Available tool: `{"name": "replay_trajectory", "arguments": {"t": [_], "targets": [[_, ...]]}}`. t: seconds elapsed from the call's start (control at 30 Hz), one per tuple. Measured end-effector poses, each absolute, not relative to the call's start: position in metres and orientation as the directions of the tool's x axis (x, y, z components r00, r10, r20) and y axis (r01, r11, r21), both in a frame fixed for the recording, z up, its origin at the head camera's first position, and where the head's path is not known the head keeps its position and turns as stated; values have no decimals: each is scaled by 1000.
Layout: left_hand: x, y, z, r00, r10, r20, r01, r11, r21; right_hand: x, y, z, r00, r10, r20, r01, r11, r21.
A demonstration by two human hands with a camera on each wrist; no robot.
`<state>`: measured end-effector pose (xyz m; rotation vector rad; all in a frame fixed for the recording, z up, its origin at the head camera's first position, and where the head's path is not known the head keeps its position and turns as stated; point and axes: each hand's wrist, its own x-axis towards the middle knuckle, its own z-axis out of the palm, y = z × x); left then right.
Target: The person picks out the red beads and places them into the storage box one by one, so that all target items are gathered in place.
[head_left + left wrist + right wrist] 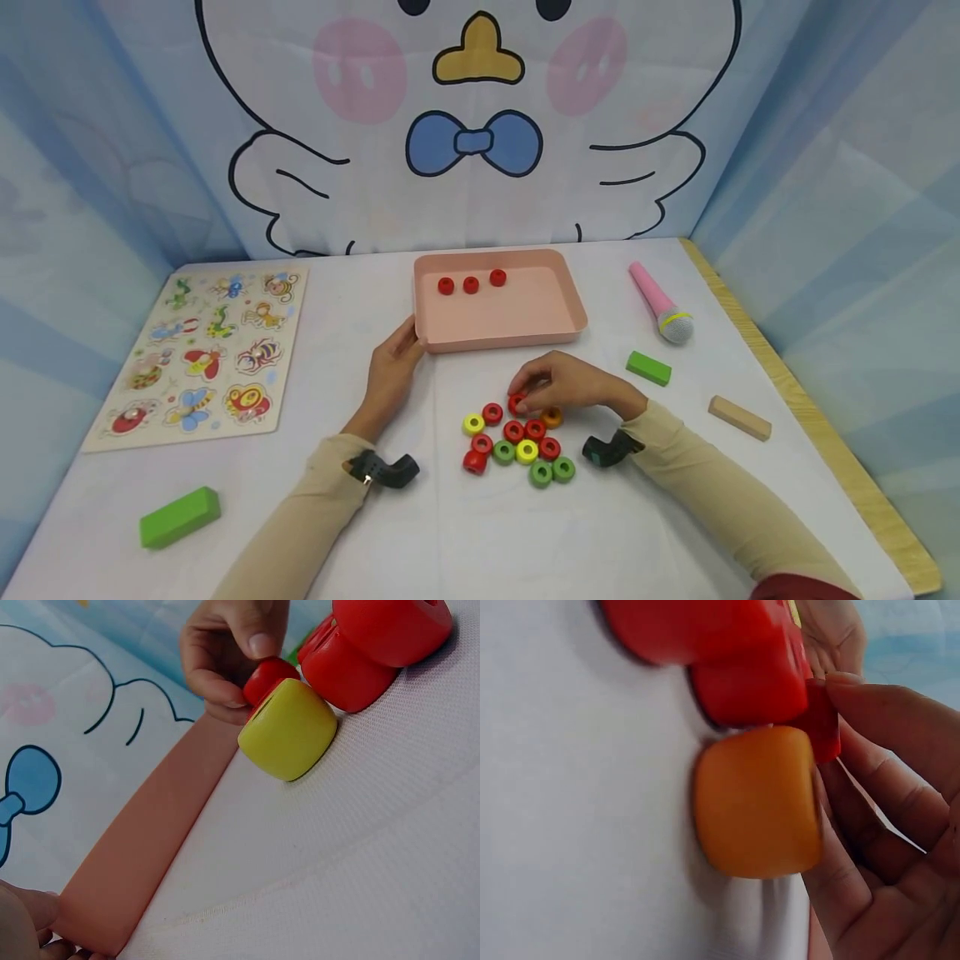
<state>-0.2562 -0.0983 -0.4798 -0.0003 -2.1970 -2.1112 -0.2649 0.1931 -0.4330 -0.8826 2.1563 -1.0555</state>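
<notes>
Green block [648, 367] beside right hand [573, 385]

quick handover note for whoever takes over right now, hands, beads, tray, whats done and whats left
Left hand: fingers rest open against the front left corner of the pink tray.
Right hand: pinching a red bead at the top of the bead pile, not yet lifted clear.
Done: three red beads lie in the tray.
Left: red beads sit in the pile among yellow, green and one orange bead; none of those colours is in the tray.
</notes>
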Motion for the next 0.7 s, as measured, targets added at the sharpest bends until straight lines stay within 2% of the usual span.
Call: {"name": "replay_trajectory", "arguments": {"t": [0.27,0.43,0.6,0.7], "targets": [[-256,-99,-479,-997,-76,22,14,103,995,-299,182,-409,-639,-758,-129,-342,430,-836],[-256,-100,-478,-996,-82,20,12,103,995,-336,161,-391,-696,-711,-96,-380,479,-791],[-256,-99,-477,-997,-82,5,-4,107,994,-371,137,-387,-746,-644,-172,-317,570,-758],[-256,-97,-478,-997,-83,-3,-11,99,995,-385,123,-391,-740,-633,-227,-284,601,-747]]}}
